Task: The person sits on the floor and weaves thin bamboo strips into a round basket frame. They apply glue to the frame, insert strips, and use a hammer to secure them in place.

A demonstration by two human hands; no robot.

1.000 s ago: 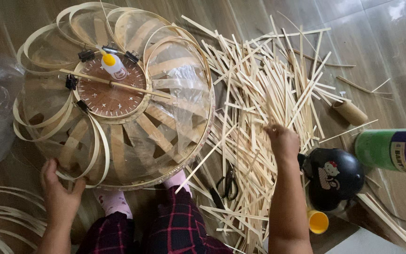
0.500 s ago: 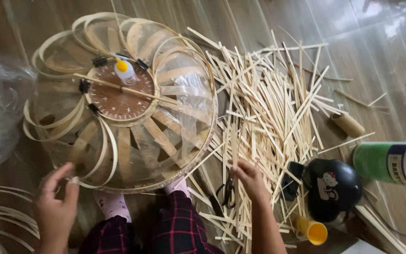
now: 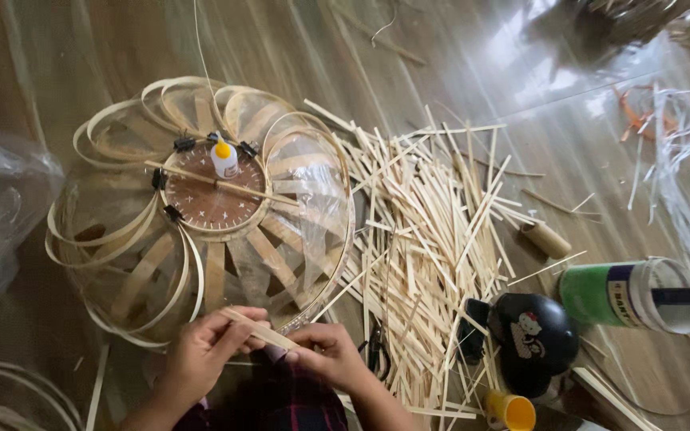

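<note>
Nearest the camera, the left hand and the right hand each pinch one end of a flat, pale bamboo strip, which lies slanted between them just in front of the basket frame. That frame is a dome of thin bent bamboo bands, smooth and springy, fanning out from a round brown disc at its top. Small black clips ring the disc, and a white glue bottle with a yellow cap stands on it. Right of the frame lies a loose heap of straight bamboo sticks on the glossy wooden floor. Beyond the heap, further right, sit a black rounded case and a green cylinder can with a white band.
</note>
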